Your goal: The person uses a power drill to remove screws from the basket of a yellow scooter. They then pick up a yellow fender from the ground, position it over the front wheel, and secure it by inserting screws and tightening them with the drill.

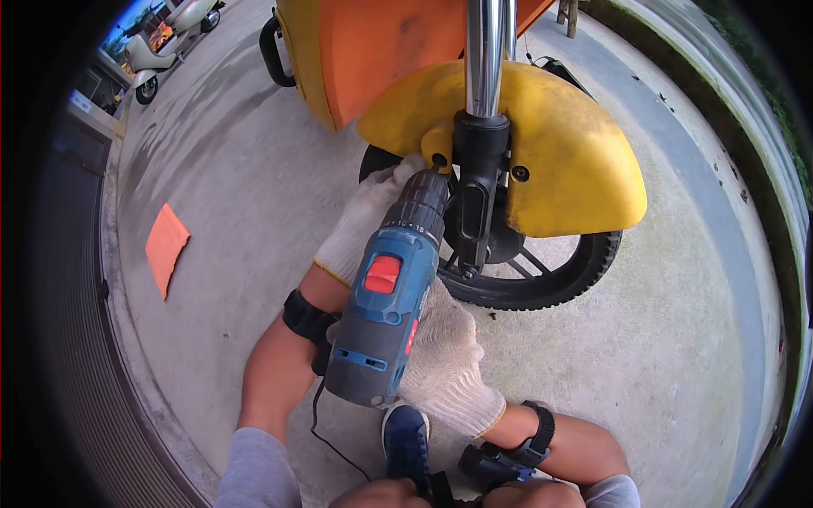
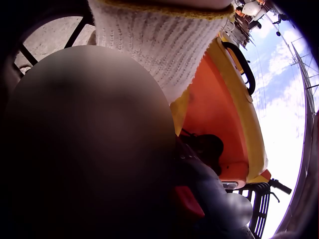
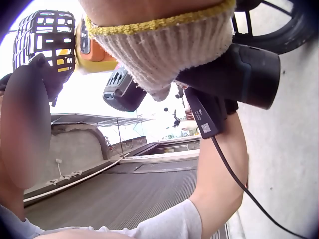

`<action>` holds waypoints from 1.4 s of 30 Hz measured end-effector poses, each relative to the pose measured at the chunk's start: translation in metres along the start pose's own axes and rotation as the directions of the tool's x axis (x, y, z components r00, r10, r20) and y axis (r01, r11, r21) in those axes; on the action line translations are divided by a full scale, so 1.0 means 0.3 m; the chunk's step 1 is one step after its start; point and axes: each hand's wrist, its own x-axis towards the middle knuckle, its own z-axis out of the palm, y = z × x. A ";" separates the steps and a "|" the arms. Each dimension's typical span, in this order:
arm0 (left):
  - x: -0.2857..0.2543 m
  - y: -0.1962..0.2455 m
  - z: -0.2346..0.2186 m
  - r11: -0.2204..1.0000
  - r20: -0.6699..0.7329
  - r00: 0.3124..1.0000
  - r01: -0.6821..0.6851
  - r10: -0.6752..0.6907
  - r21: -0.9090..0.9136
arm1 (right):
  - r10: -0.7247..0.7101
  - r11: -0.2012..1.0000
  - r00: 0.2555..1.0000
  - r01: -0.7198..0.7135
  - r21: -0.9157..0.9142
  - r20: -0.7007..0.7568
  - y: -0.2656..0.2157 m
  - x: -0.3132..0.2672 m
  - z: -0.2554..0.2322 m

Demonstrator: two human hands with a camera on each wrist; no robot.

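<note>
A blue and black cordless drill (image 1: 373, 313) with a red switch fills the middle of the head view, its chuck pointing up at the fork. My gloved right hand (image 1: 445, 356) grips the drill's handle from below; the body hides most of the fingers. The chuck meets a bolt hole on the lug (image 1: 437, 144) of a yellow front fender (image 1: 576, 152). Beside the chuck, my gloved left hand (image 1: 360, 216) reaches up with fingertips right at the lug; whether it pinches anything I cannot tell. In the right wrist view, a white knit glove (image 3: 164, 59) shows next to the drill's battery (image 3: 122, 89).
A chrome and black fork leg (image 1: 483, 76) stands before the fender, over a black-tyred wheel (image 1: 550, 288). Behind is an orange leg shield (image 1: 381, 51). An orange panel piece (image 1: 166, 248) lies on the concrete. A cable (image 1: 318, 423) hangs below the left wrist. Scooters (image 1: 144, 63) are parked far left.
</note>
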 end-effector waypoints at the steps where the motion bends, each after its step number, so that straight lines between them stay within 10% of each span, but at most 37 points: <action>1: 0.015 -0.006 -0.008 1.000 0.000 1.000 0.001 -0.001 -0.001 | -0.061 0.995 0.995 0.055 -0.081 -0.076 -0.011 0.002 -0.001; 17: -0.128 -0.038 -0.006 0.984 -0.153 0.976 0.143 -0.158 -0.109 | 0.178 0.928 0.970 -0.108 -0.358 0.168 -0.070 -0.084 -0.153; 19: -0.169 -0.085 -0.075 0.963 0.049 0.980 0.197 -0.191 -0.185 | 0.098 0.946 0.972 -0.024 -0.324 0.214 -0.054 -0.126 -0.192; 21: -0.235 -0.086 -0.067 0.925 0.226 0.960 0.071 -0.165 0.372 | 0.167 0.951 0.951 -0.085 -0.298 0.260 -0.029 -0.157 -0.212; 23: -0.333 -0.078 -0.007 0.735 0.310 0.905 0.005 -0.293 0.679 | 0.327 0.889 0.902 -0.395 0.233 0.281 0.057 -0.186 -0.206; 24: -0.383 -0.092 -0.001 0.746 0.413 0.882 -0.115 -0.227 0.656 | 0.063 0.997 0.921 -0.077 0.022 0.385 0.156 -0.193 -0.219; 26: -0.457 -0.115 0.011 0.748 0.511 0.843 -0.230 -0.166 0.623 | 0.058 0.998 0.944 -0.060 -0.004 0.325 0.141 -0.189 -0.221; 29: -0.501 -0.166 0.014 0.888 0.494 0.811 0.064 -0.312 0.456 | 0.026 0.996 0.987 -0.012 -0.092 0.158 0.072 -0.146 -0.211; 31: -0.479 -0.276 -0.045 0.446 0.755 0.622 -0.626 -0.209 0.640 | -0.004 0.988 0.999 0.011 -0.156 0.046 0.020 -0.117 -0.201; 34: -0.482 -0.321 -0.039 0.336 0.822 0.550 -0.754 -0.147 0.565 | -0.044 0.975 0.997 0.028 -0.221 -0.070 0.013 -0.113 -0.201; 35: -0.481 -0.339 -0.049 0.332 0.823 0.548 -0.756 -0.149 0.564 | 0.079 0.984 0.995 -0.088 0.153 0.066 0.046 -0.124 -0.196; 37: -0.487 -0.392 -0.083 0.910 0.736 0.623 -0.091 -0.266 0.405 | 0.142 0.838 0.961 -0.245 0.487 0.238 0.086 -0.129 -0.193; 38: -0.488 -0.418 -0.101 0.932 0.710 0.613 0.313 -0.347 0.185 | 0.127 0.861 0.961 -0.229 0.454 0.245 0.101 -0.128 -0.194; 40: -0.487 -0.441 -0.120 0.421 0.721 0.505 0.849 -0.473 -0.319 | 0.098 0.903 0.961 -0.194 0.384 0.257 0.121 -0.126 -0.196; 42: -0.481 -0.437 -0.126 0.465 0.712 0.509 0.839 -0.483 -0.284 | 0.069 0.938 0.960 -0.155 0.310 0.271 0.131 -0.121 -0.196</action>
